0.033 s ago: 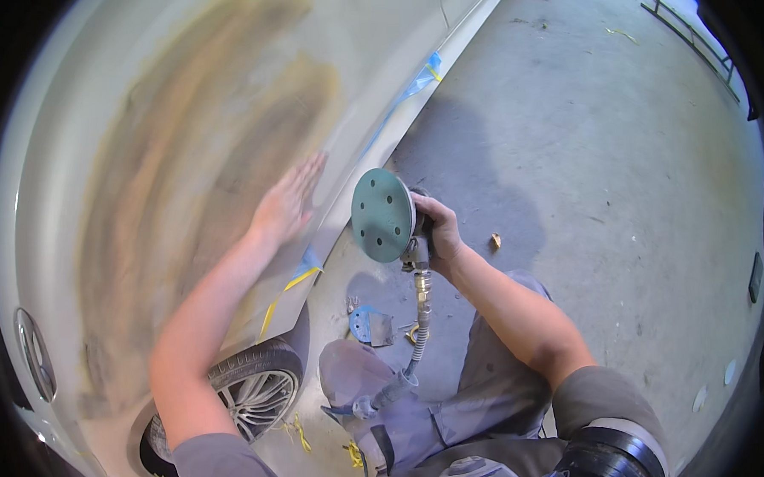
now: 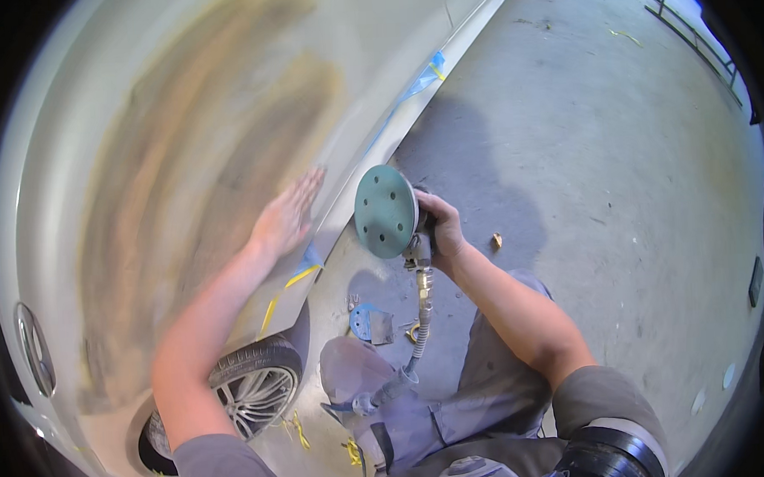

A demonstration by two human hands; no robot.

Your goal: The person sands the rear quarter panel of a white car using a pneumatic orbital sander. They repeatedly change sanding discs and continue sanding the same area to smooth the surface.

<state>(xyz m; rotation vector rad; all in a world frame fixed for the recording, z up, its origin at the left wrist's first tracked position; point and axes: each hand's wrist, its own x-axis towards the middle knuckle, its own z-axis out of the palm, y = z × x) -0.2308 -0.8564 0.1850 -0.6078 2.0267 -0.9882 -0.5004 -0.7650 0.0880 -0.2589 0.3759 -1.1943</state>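
My left hand [image 2: 286,219] lies flat on the car's side panel [image 2: 374,60], its fingers stretched out beside the lower edge of the brown and yellowish sanded patch [image 2: 259,150]. In my right hand [image 2: 443,227] is an air sander [image 2: 387,211], held off the panel by its body. Its round green disc, dotted with several holes, is turned up and toward the car. A ribbed hose [image 2: 421,322] runs down from the sander past my knee. My right fingers are partly hidden behind the disc and tool body.
Blue and yellow masking tape [image 2: 308,263] edges the lower panel. Below is the wheel [image 2: 256,389]. A blue perforated disc [image 2: 362,322] and a grey flat piece [image 2: 381,328] lie on the concrete floor [image 2: 603,229], with yellow tape scraps [image 2: 300,430] nearby. A dark metal frame [image 2: 697,41] stands far right.
My left hand has slid slightly down the panel, toward the taped lower edge. The sander in my right hand stays nearly where it was.
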